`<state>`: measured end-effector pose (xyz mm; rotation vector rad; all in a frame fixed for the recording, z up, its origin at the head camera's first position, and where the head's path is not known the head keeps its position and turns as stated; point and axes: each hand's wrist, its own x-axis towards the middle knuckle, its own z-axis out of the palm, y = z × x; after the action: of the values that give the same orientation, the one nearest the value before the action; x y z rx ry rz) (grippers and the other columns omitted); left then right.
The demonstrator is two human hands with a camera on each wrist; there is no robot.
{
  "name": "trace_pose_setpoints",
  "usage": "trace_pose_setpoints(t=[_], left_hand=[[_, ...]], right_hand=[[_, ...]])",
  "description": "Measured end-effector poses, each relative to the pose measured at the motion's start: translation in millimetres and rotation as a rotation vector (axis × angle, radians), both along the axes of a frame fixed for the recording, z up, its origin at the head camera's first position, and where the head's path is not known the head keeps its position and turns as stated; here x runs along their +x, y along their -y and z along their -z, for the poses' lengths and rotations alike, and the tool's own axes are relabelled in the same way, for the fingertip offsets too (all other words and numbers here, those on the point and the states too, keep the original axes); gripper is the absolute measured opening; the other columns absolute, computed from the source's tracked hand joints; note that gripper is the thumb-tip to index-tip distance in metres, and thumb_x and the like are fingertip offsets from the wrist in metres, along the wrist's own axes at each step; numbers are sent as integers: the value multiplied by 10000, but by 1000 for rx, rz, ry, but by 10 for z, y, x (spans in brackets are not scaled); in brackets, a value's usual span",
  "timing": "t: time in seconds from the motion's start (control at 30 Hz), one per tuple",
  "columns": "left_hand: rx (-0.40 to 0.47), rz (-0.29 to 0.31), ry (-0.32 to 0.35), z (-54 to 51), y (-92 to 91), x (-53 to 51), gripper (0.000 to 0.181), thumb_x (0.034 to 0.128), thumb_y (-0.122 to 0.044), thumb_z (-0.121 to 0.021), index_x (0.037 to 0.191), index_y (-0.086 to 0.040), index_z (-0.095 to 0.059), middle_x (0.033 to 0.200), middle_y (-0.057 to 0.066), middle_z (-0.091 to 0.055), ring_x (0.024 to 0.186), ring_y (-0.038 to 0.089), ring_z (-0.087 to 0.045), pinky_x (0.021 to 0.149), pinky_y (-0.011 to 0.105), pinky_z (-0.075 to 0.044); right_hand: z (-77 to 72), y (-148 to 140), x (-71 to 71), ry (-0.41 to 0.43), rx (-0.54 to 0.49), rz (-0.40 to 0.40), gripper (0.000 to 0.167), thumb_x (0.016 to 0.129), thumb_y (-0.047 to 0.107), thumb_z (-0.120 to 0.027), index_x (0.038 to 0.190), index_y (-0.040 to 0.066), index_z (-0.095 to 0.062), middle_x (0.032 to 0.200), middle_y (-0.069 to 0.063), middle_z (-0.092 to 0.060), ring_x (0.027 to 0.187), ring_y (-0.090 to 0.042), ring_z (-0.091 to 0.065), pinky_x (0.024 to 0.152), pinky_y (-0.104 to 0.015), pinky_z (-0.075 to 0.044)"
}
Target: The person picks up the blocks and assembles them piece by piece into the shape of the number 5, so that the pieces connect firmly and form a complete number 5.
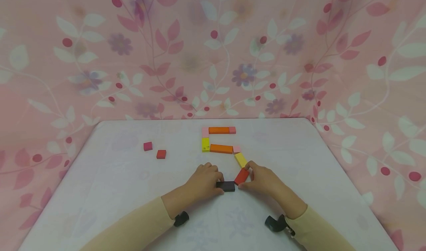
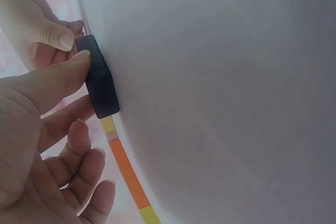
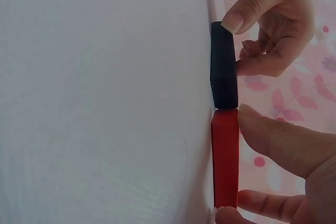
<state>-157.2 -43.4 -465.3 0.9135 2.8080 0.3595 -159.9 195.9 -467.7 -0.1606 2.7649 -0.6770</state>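
My left hand (image 1: 204, 180) pinches a black block (image 1: 227, 186) between thumb and fingers near the front of the row. My right hand (image 1: 265, 179) holds a red block (image 1: 242, 176) that lies slantwise on the table, thumb at its near end and fingers at its far end. The black block's right end meets the red block's near corner; in the right wrist view the black block (image 3: 224, 66) and the red block (image 3: 226, 161) appear end to end. Beyond the red block lies a tilted yellow block (image 1: 240, 160), close to the right fingertips.
Farther back, an orange block (image 1: 221, 149) joins a small pink block (image 1: 236, 149) and a yellow-green block (image 1: 205, 145). Behind these are a pink block (image 1: 205, 132) and another orange block (image 1: 218, 130). Left of the row lie a loose crimson cube (image 1: 148, 146) and a red cube (image 1: 161, 154).
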Motion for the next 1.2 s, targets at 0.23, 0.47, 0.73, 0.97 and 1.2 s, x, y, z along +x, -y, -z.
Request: trace_pose_setpoints(t=[0.23, 0.47, 0.73, 0.97, 1.2], left_hand=[[9, -26, 8, 2, 10, -8, 301, 828, -425, -813, 1063, -244, -766, 839, -120, -533, 881, 114, -454, 825, 314, -407], [14, -28, 12, -8, 16, -8, 274, 829, -415, -815, 1036, -241, -771, 820, -122, -521, 874, 115, -450, 813, 309, -406], [11, -28, 10, -9, 14, -4, 274, 833, -415, -812, 1036, -237, -767, 824, -121, -528, 874, 116, -451, 820, 314, -410], [3, -31, 9, 11, 7, -14, 261, 830, -421, -812, 1018, -246, -764, 814, -124, -522, 865, 114, -446, 813, 308, -406], [-3, -36, 3, 11, 5, 1, 265, 828, -421, -813, 1017, -241, -765, 813, -122, -524, 863, 116, -447, 815, 311, -408]], right_hand=[[-9, -21, -11, 14, 2, 5, 594, 723, 448, -881, 1162, 215, -555, 741, -20, -562, 651, -181, -517, 594, -323, -405], [-2, -12, -9, 11, 2, -3, 571, 737, 431, -874, 1160, 208, -562, 740, -15, -560, 654, -175, -514, 595, -318, -402], [11, -13, -12, 10, 2, 1, 577, 734, 438, -877, 1155, 206, -559, 737, -17, -555, 647, -174, -509, 591, -316, -400], [22, -19, -13, 5, 3, -4, 584, 737, 444, -873, 1167, 202, -560, 739, -11, -560, 652, -176, -513, 596, -321, -402], [18, -28, -9, 8, -2, 1, 588, 734, 446, -873, 1168, 204, -559, 739, -14, -564, 653, -180, -519, 598, -322, -408]])
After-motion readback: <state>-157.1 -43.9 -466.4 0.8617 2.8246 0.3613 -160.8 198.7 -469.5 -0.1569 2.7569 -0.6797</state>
